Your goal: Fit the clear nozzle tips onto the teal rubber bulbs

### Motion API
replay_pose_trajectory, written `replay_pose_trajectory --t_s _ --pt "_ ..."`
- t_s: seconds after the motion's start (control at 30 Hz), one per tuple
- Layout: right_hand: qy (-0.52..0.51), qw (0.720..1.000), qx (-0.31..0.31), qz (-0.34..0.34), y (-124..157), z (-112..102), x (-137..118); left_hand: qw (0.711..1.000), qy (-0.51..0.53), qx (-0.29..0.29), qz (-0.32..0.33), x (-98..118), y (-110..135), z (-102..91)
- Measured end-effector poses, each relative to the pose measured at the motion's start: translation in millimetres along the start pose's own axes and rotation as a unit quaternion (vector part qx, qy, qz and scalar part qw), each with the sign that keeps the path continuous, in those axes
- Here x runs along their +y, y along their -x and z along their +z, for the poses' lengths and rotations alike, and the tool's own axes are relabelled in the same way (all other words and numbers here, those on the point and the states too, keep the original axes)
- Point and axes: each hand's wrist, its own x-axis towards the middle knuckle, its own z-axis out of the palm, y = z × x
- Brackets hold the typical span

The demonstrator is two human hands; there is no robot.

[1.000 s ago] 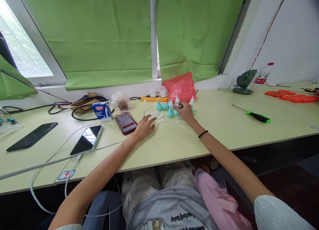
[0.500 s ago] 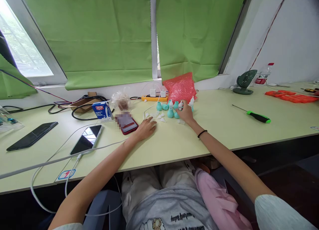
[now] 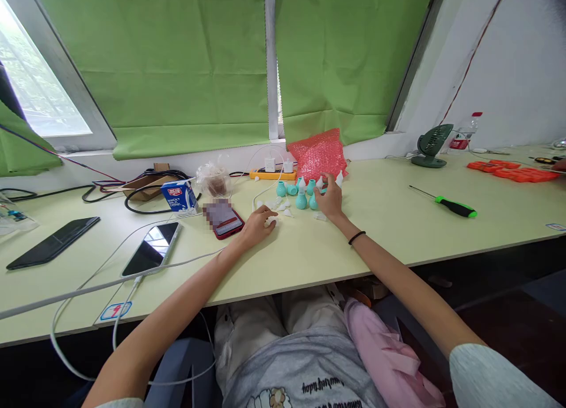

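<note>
A pale bench (image 3: 398, 231) is stretching across the whole scene, and green curtains (image 3: 190, 72) are hanging along its far side. A red bubble-wrap pouch (image 3: 319, 155) is leaning against the wall at the far middle. Flat orange parts (image 3: 525, 173) are lying at the far right, with a green fan (image 3: 431, 147) standing to their left and a screwdriver (image 3: 455, 207) lying nearer. On the left, a pale-edged phone (image 3: 151, 252) is lying near the front edge, a red-edged phone (image 3: 230, 226) is lying just beside the left forearm, and a blue carton (image 3: 179, 197) is standing farther back.

The right hand (image 3: 328, 200) is bending over the right side of a cluster of teal bulbs (image 3: 301, 201), its fingers curving around a white tip (image 3: 320, 183); whether its grip is closing on that tip or on a bulb, I cannot tell. The left hand (image 3: 259, 226) is resting on the bench to the near left of the cluster, its grip pinching a white piece (image 3: 271, 220) between thumb and forefinger.

The bulbs are sitting close together just in front of the pouch, one lying on its side, some wearing white tips. The smallest things, loose white bits (image 3: 287, 213), are lying scattered between the left hand and the bulbs.
</note>
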Motion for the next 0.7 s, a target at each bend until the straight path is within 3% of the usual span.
replay_pose_trajectory --t_s 0.3,0.53,0.6,0.7 --pt "0.036 0.999 0.013 0.011 1.9 -5.5 -6.6 0.999 0.037 -0.001 -0.038 -5.0 -4.1 -4.6" --pt "0.019 0.99 0.099 -0.102 4.7 -10.7 -17.6 0.995 0.059 0.01 -0.075 -10.0 -6.8 -8.9" --pt "-0.017 0.986 0.069 -0.148 11.8 -10.8 -25.7 0.995 0.063 0.003 -0.073 -10.4 -6.4 -9.2" --pt "-0.064 0.968 -0.063 -0.234 28.9 -8.6 -44.4 0.996 0.066 -0.012 -0.066 -10.1 -5.7 -9.2"
